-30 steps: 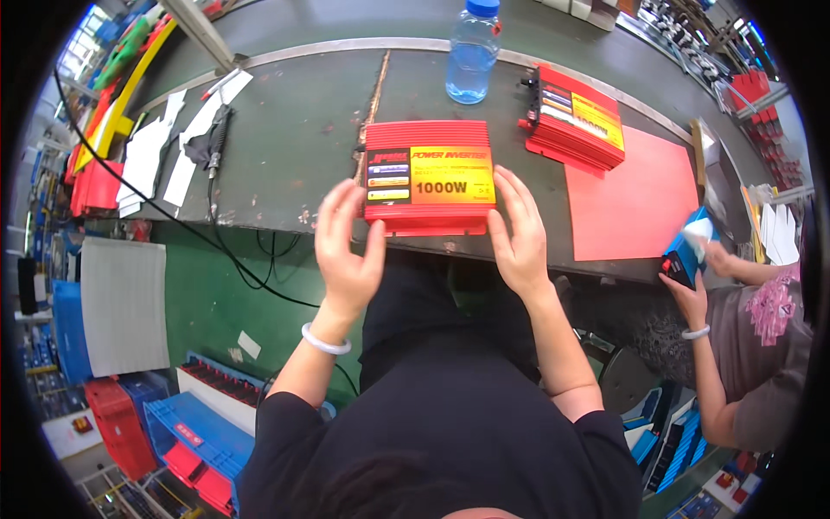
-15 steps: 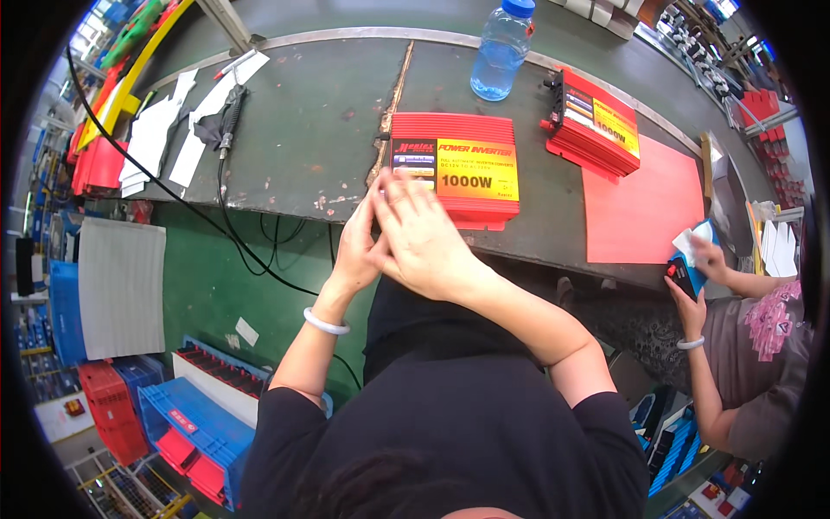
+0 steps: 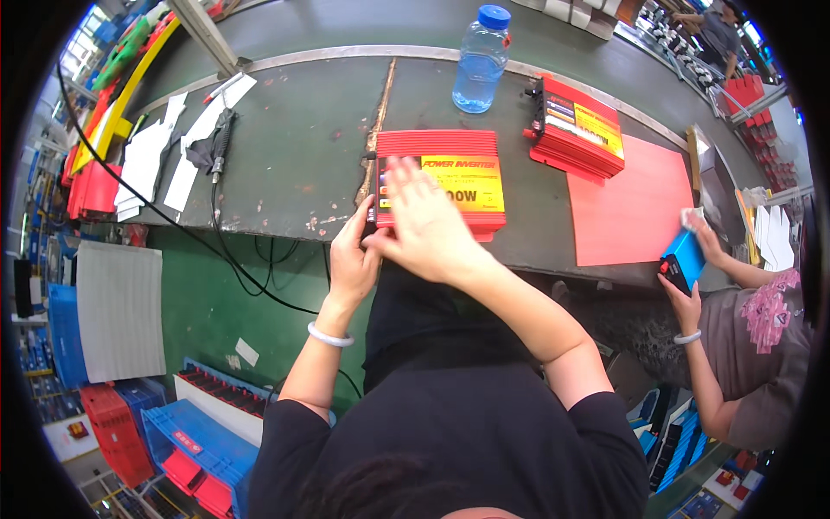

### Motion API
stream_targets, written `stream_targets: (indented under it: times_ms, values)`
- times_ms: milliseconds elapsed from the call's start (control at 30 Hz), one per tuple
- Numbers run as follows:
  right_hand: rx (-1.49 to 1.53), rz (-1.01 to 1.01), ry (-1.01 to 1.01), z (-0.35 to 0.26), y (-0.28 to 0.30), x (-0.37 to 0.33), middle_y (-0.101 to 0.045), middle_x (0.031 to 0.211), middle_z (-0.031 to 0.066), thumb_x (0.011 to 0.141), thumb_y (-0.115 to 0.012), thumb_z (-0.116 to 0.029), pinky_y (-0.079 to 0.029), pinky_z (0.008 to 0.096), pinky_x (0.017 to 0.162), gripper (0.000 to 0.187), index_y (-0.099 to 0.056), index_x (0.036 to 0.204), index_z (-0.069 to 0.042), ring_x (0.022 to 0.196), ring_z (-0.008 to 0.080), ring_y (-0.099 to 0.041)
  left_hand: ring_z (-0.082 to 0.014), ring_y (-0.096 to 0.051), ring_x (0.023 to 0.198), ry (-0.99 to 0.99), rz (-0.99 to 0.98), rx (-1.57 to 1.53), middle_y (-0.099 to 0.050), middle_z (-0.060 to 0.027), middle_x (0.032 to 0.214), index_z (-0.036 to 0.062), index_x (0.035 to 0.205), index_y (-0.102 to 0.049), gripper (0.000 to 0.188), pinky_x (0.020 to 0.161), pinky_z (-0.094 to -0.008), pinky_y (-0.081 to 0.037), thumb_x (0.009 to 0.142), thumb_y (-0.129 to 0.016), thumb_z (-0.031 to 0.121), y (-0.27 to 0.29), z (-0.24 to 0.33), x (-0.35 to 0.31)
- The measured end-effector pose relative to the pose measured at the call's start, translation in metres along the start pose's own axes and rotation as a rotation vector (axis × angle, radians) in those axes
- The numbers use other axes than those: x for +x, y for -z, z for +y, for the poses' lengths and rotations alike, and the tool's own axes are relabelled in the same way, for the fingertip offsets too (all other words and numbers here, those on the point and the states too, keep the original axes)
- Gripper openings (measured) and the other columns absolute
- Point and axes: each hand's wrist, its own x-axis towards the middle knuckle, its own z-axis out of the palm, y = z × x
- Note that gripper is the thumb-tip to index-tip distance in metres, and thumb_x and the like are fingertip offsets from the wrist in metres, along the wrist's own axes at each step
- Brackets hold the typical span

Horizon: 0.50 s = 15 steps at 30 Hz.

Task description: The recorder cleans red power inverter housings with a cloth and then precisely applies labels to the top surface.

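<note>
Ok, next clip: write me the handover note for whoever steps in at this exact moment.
Left hand: open, fingers against the near left edge of the red finned box.
Right hand: open, flat on the box's yellow label, gripping nothing.
The box lies flat at the near edge of the green bench, label up.
A second red box sits beyond the red sheet; water bottle farther back.
Done or left: cannot tell.

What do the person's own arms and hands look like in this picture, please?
Both hands are bare, without gloves. The left hand has a white bangle at the wrist. The right hand wears nothing visible. Short black sleeves end above the elbows, leaving the forearms bare.
</note>
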Motion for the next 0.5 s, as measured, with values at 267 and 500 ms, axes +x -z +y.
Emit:
stream_targets:
  times_ms: [267, 500]
  values:
    - [0.258, 0.061, 0.243, -0.019, 0.007, -0.003, -0.039, 0.141, 0.0180, 0.088, -0.053, -0.044, -0.022, 0.0473, 0.109, 0.067, -0.038, 0.135, 0.001, 0.134, 0.0312, -0.032, -0.0204, -0.063, 0.088, 0.035, 0.015, -0.127, -0.064, -0.0162, 0.099, -0.0040, 0.118, -0.053, 0.036, 0.076, -0.0324, -0.050, 0.086, -0.060, 0.012, -0.002, -0.006, -0.003]
    - [-0.132, -0.065, -0.142, 0.040, 0.040, -0.060, -0.032, 0.146, 0.0144, 0.090, -0.049, -0.045, -0.013, 0.0501, 0.111, 0.069, -0.031, 0.140, 0.000, 0.137, 0.0257, -0.028, -0.0215, -0.063, 0.089, 0.001, 0.013, -0.024, -0.064, -0.0168, 0.100, -0.0024, 0.123, -0.052, 0.039, 0.080, -0.0310, -0.048, 0.088, -0.061, 0.010, 0.004, 0.002, 0.001]
